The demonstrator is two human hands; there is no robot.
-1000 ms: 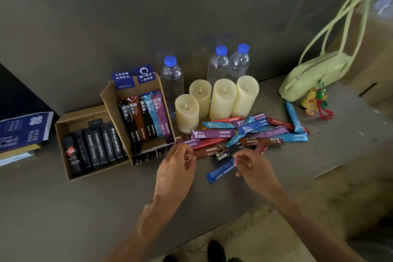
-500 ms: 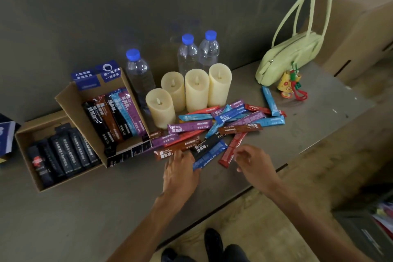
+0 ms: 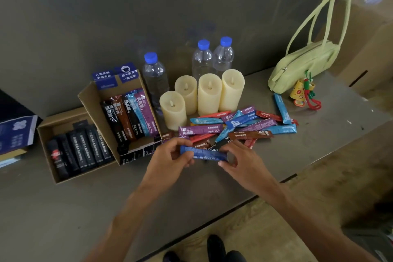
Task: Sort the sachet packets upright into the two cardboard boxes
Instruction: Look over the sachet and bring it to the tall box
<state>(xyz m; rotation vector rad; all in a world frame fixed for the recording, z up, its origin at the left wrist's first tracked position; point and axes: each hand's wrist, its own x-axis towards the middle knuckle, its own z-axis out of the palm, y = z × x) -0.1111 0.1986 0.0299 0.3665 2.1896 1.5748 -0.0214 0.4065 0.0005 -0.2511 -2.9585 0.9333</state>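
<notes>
A dark blue sachet [image 3: 204, 154] is held level just above the table, in front of the pile. My left hand [image 3: 170, 160] pinches its left end and my right hand [image 3: 242, 162] pinches its right end. Behind it lies a loose pile of sachets [image 3: 238, 126] in purple, blue, red and brown. The taller cardboard box [image 3: 93, 104] holds several coloured sachets standing on end. The lower cardboard box [image 3: 47, 151] to its left holds several black sachets.
Several cream candles [image 3: 209, 93] and three water bottles [image 3: 202, 59] stand behind the pile. A green handbag [image 3: 306, 66] with a charm sits at the back right. Blue booklets [image 3: 14, 132] lie at the far left. The table's front edge [image 3: 244, 200] runs under my forearms.
Both hands came together and lifted the dark blue sachet off the front of the pile, one hand at each end. The camera view shifted slightly.
</notes>
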